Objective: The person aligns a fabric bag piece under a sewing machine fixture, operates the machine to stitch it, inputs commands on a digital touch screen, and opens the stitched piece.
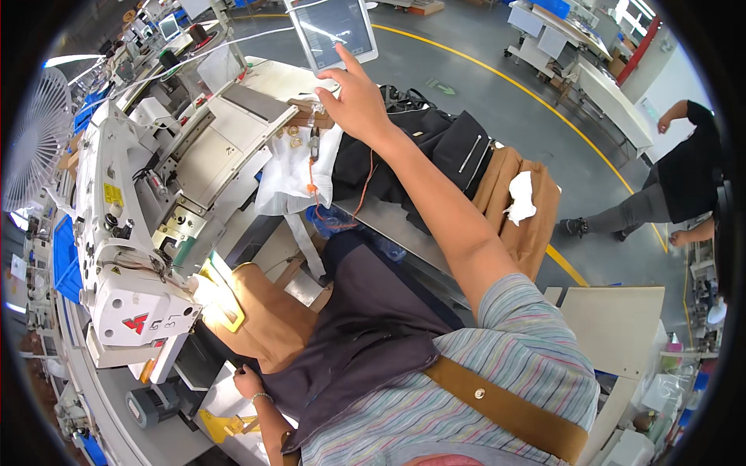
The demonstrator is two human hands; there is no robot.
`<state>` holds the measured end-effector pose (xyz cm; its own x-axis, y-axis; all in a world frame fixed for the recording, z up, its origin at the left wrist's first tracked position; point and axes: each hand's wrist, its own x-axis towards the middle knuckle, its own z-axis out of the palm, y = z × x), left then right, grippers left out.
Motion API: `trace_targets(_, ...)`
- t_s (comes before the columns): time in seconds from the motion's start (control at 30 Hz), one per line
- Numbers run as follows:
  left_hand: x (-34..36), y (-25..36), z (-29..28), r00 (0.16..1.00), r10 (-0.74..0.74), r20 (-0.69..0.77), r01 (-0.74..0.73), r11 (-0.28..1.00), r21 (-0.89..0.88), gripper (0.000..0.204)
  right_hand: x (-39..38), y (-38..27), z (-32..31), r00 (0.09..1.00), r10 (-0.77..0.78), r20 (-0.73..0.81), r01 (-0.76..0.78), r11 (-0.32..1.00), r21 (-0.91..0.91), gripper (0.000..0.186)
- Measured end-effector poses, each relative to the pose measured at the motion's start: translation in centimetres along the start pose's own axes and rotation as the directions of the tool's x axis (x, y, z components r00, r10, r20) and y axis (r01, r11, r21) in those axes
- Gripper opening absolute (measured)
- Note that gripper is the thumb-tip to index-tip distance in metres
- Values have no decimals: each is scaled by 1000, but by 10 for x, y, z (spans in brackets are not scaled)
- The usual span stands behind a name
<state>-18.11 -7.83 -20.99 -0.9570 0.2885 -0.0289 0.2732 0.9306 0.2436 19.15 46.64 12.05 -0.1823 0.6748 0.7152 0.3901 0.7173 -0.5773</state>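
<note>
My right hand (pixel 359 101) reaches out past the table with the index finger stretched onto the screen of a white-framed tablet (pixel 330 35); thumb and finger are apart and nothing is held. Low on the left, my left hand (pixel 247 382), with a bracelet at the wrist, has its fingers curled by a white panel edge; whatever they grip is hidden. Beside it, brown fabric (pixel 272 318) lies under the lamp-lit head of a white sewing machine (pixel 132 303). A dark apron (pixel 350 326) covers my lap.
Thread snips (pixel 314 147) on an orange cord lie on a white plastic bag (pixel 299 175). Black bags (pixel 435 144) and folded brown fabric (pixel 505 194) are piled to the right. A fan (pixel 39 140) stands far left. Another person (pixel 688 171) is at the right.
</note>
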Motion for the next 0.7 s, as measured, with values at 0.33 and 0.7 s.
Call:
trace_targets(0.33,3,20,5,999,-32,23,28,990,141,41,23,8,14,990,79,114,-78,997,-12,30)
trace_targets(0.7,11,14,10,996,-83,16,82,993,80,42,37,11,27,989,28,147,-19,998,-66,35)
